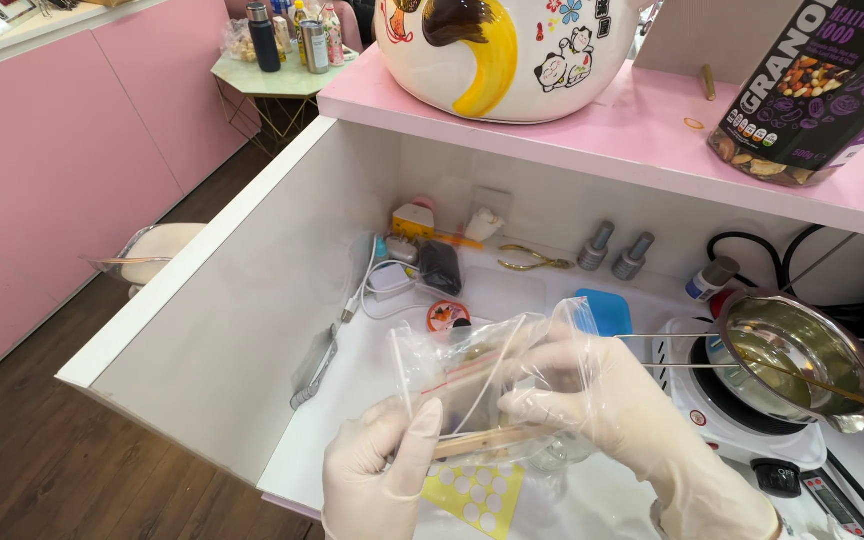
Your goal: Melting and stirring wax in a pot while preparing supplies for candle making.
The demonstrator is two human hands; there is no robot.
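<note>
Both of my hands wear thin pale gloves and hold a clear plastic zip bag (pixel 472 365) over a white counter (pixel 372 400). My left hand (pixel 382 470) pinches the bag's lower left edge. My right hand (pixel 602 400) grips its right side, fingers curled around it. Inside the bag lie several wooden sticks (pixel 482 440) and thin white sticks. A yellow sheet with white dots (pixel 477 495) lies under the bag.
A small metal pot (pixel 802 355) of yellowish liquid sits on a white hot plate (pixel 732 425) to the right. At the back of the counter lie cables, nippers, two grey bottles and a blue pad (pixel 607 310). A pink shelf (pixel 612 130) above carries a large ceramic cat figure and a dark food bag.
</note>
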